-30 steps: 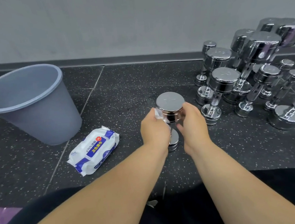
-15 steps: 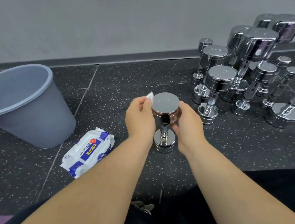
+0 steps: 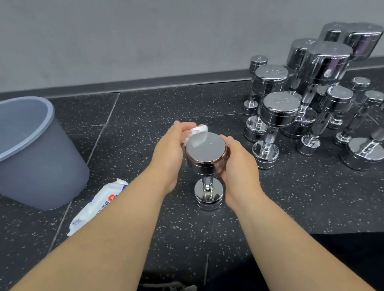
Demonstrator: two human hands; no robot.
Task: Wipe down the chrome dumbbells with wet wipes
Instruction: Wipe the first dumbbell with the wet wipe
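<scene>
A chrome dumbbell (image 3: 206,153) stands upright on the dark speckled floor in the middle of the view. My left hand (image 3: 170,152) pinches a crumpled white wet wipe (image 3: 197,131) at the far left rim of the dumbbell's top head. My right hand (image 3: 238,164) grips the right side of that top head. The lower head and knurled handle show between my wrists. A white and blue pack of wet wipes (image 3: 97,204) lies on the floor to the left, partly hidden by my left forearm.
A grey plastic bin (image 3: 20,155) stands at the left. Several more chrome dumbbells (image 3: 313,107) of different sizes crowd the floor at the right, close to the grey wall. My dark-clothed legs fill the bottom edge.
My left hand has carried the wipe from the left side of the top head up onto its far rim. The dumbbell and my right hand have stayed put.
</scene>
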